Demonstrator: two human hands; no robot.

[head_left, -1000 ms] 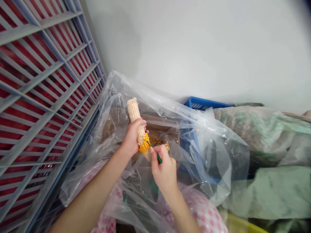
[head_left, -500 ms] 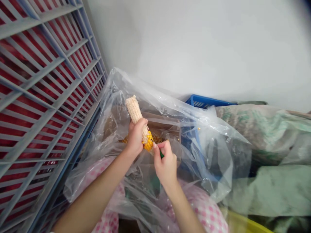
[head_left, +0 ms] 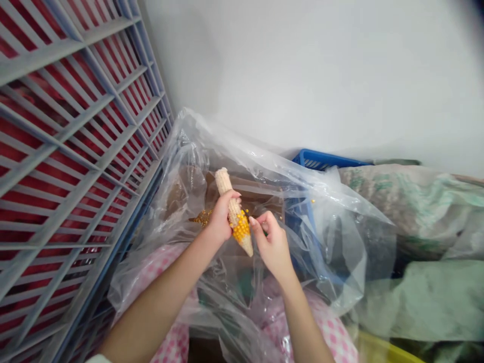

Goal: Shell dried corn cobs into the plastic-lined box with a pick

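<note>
An ear of corn [head_left: 241, 226] is tilted over a clear plastic bag [head_left: 242, 143]. Its upper stretch is bare pale cob, while yellow kernels cover a patch near the pointed lower end. My left hand [head_left: 221, 218] is wrapped around the middle of the cob. Closed around a slim tool with a green handle [head_left: 265, 233], my right hand [head_left: 274, 247] is just right of the kernels. The tool's thin dark end reaches the kernel patch; most of the handle is hidden by my fingers. Loose kernels [head_left: 203, 218] lie inside the bag, behind my left hand.
Stacked plastic crates [head_left: 86, 174] with red contents rise on the left. A blue basket [head_left: 321, 160] stands behind and right of the bag. Filled sacks [head_left: 408, 201] lie on the right, above a yellow container edge [head_left: 381, 348]. A white wall [head_left: 302, 75] closes off the back.
The ear of corn and both hands have shifted right and slightly down in view. Fewer kernels are hidden now, and the cob's pointed tip shows. The grips are unchanged.
</note>
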